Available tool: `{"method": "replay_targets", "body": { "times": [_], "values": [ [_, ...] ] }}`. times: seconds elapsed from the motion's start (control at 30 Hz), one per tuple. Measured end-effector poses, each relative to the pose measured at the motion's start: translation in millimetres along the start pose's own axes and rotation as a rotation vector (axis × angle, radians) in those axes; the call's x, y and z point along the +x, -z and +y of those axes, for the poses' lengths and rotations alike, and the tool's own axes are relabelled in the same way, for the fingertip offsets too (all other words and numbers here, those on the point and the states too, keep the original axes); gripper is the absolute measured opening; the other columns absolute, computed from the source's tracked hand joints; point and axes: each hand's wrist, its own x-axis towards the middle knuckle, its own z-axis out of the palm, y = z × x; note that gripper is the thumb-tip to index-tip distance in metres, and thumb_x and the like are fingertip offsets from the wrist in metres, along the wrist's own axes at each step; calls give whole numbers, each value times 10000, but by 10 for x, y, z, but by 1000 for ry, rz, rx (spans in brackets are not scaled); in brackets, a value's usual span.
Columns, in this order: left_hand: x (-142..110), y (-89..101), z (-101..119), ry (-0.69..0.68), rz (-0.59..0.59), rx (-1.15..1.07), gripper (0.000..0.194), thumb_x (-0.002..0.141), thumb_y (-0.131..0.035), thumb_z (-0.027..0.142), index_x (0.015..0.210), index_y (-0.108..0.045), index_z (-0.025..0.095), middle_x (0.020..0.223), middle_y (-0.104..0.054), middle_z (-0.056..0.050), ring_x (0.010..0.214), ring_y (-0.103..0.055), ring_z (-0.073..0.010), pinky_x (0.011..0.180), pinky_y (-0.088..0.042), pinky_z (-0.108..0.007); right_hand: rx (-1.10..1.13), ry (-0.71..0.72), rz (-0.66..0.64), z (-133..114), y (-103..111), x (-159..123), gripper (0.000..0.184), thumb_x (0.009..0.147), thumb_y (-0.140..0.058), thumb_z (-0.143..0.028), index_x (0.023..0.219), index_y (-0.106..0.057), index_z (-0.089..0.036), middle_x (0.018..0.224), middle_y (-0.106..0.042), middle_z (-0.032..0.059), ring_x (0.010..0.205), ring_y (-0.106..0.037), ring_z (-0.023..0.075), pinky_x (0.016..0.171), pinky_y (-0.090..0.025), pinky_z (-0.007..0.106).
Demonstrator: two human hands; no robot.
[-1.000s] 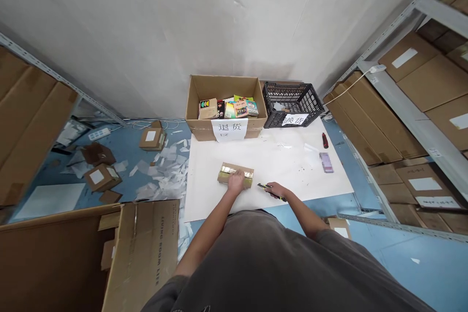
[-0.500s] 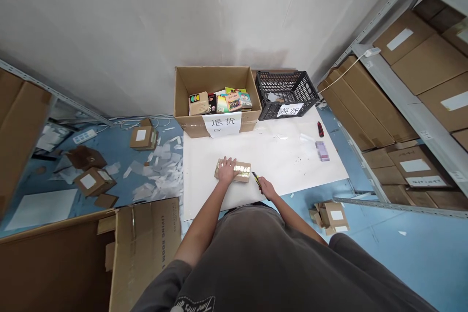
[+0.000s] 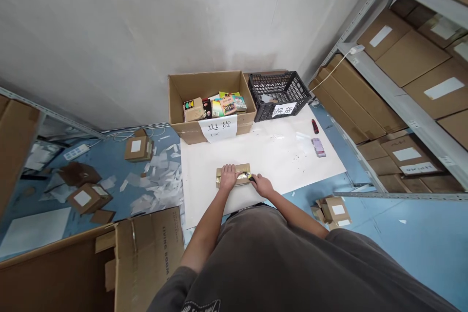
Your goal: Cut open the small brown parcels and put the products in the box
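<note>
My left hand point(image 3: 228, 177) lies flat on top of a small brown cardboard box point(image 3: 237, 167), fingers stretched toward its far edge and thumb out to the right. Shiny tape runs along the box. My right hand point(image 3: 262, 185) is closed around a black and yellow utility knife point(image 3: 251, 177). The knife's front end is over the right end of the box, at the tape; whether the blade has cut in is too small to tell. Under the box is a white tabletop point(image 3: 204, 156).
At the back stand a large open carton point(image 3: 175, 129) of small colourful boxes and a black plastic crate point(image 3: 256, 112). A red and black tool point(image 3: 315, 126) and a blurred purple item point(image 3: 318, 147) lie at right. Shelves of cartons point(image 3: 409, 66) flank the right; paper scraps point(image 3: 157, 175) litter the left floor.
My right hand has brought the utility knife left, from beside the box onto its right end. My left hand stays on the box, its fingers now closer together. The camera view has shifted slightly.
</note>
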Motion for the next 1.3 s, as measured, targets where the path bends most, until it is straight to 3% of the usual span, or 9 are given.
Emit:
{"method": "replay_targets", "body": {
  "times": [0.13,0.27,0.4,0.5,0.63,0.83,1.03,1.2,1.3],
  "values": [
    [-42,-10,64,22,39,-14,648,1027,-442,553,1363,-611,26,1335,-651,-281,1353,-543,-391,1215,-308,-548,-52,-49,4,68,45,69,453,1097,-369,-459,1519,-418,-300,1282,-589,119,983,-678,246,805,-471,321],
    [-78,40,156,92,14,-30,634,1026,-440,565,1375,-608,63,1339,-655,-259,1363,-537,-381,1222,-299,-554,35,-319,100,532,20,-64,445,1104,-338,-416,1512,-416,-256,1261,-586,144,918,-695,232,776,-484,324],
    [-87,160,174,127,-47,-76,644,1001,-486,595,1427,-566,119,1417,-607,-221,1422,-476,-347,1259,-245,-526,337,-254,179,909,-137,-162,421,1010,-547,-454,1382,-519,-261,1185,-646,104,947,-697,234,795,-508,319],
    [-107,232,221,159,-65,-103,650,994,-495,593,1444,-545,126,1416,-595,-214,1407,-475,-345,1260,-241,-522,682,-256,177,849,-368,-111,445,875,-667,-529,1206,-546,-258,954,-692,25,803,-706,221,695,-535,312],
    [-185,232,425,297,-2,-96,642,1004,-469,576,1453,-529,122,1397,-590,-220,1368,-478,-363,1232,-270,-532,1086,-402,185,721,-559,80,391,886,-539,-622,957,-517,-238,752,-688,13,630,-696,196,587,-532,285],
    [-257,225,621,387,58,-23,640,1007,-438,613,1421,-539,135,1308,-630,-201,1282,-519,-354,1198,-300,-527,761,-536,214,1278,-275,528,436,930,-419,-606,864,-626,-227,802,-720,56,814,-716,229,669,-514,280],
    [-222,296,625,374,39,21,600,1003,-466,587,1400,-546,144,1288,-635,-201,1245,-533,-352,1155,-337,-510,705,-600,252,1773,-30,799,551,957,-454,-522,1336,-606,-152,1213,-672,212,1141,-649,310,915,-495,408],
    [-223,251,688,426,50,55,600,1013,-435,586,1394,-549,136,1287,-633,-209,1250,-531,-361,1124,-358,-512,717,-548,445,1437,-176,533,590,971,-469,-454,1483,-496,-162,1378,-590,205,1251,-586,315,1045,-455,434],
    [-227,193,769,469,62,66,613,1016,-418,587,1396,-552,125,1297,-639,-219,1257,-540,-362,1107,-372,-509,829,-343,156,932,-394,367,620,956,-548,-471,1520,-456,-231,1286,-661,110,1045,-689,254,982,-508,392]
  ]
}}
